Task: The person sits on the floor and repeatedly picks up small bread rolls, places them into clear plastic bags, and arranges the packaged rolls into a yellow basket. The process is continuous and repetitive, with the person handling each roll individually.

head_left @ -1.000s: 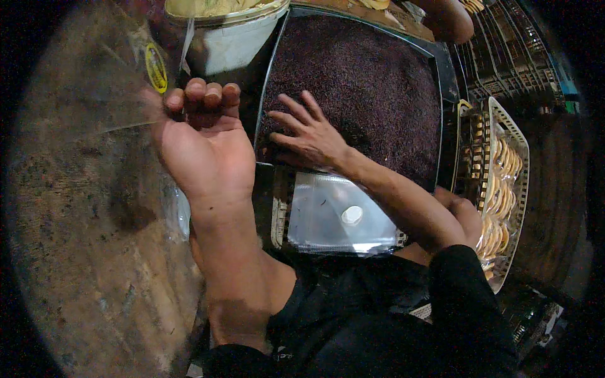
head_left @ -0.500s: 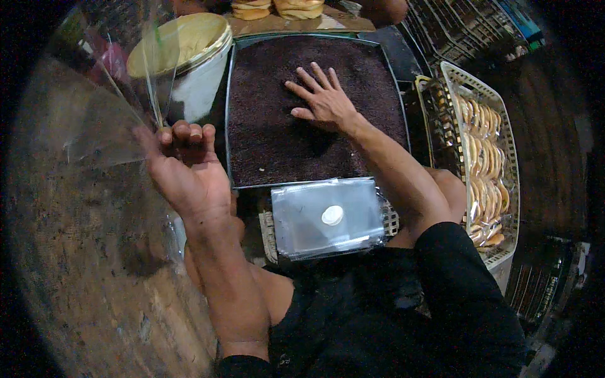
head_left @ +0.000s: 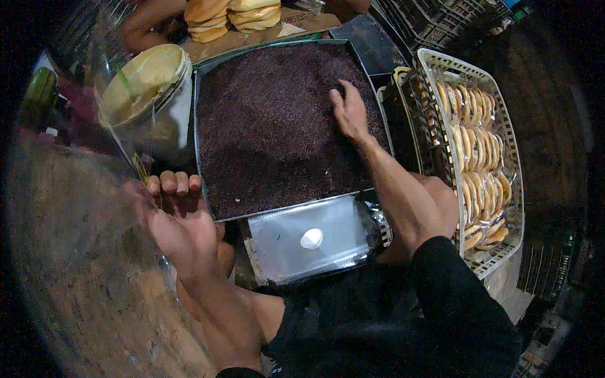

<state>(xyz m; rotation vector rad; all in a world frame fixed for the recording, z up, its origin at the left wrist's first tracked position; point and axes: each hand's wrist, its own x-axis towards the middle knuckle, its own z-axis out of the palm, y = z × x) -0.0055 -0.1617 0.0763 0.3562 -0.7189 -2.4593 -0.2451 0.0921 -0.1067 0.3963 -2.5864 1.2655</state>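
Note:
A metal tray (head_left: 283, 210) in front of me is filled with dark brown grains (head_left: 271, 138) that look like chocolate sprinkles. Over its right side is my right hand (head_left: 351, 112), thumb and a finger apart; the other fingers are mostly hidden, and no held thing shows. To the left of the tray, my left hand (head_left: 179, 220) is turned palm up with its fingers curled in. It grips a clear plastic bag (head_left: 116, 138), blurred and nearly see-through, which stretches up toward the bucket. A stack of clear plastic bags (head_left: 277, 246) with a white oval spot lies just below the tray.
Beyond my left hand stands a bucket (head_left: 176, 94) of pale yellow cream. Round flat breads (head_left: 255, 14) are piled on a board at the back, near another person's arm (head_left: 148, 25). On the right, a cream plastic crate (head_left: 517, 208) holds rows of bagged filled breads (head_left: 476, 148).
My right hand has moved from lying spread on the grains to the tray's right side, with its fingers drawn in. The view has shifted; my left hand still grips the bag.

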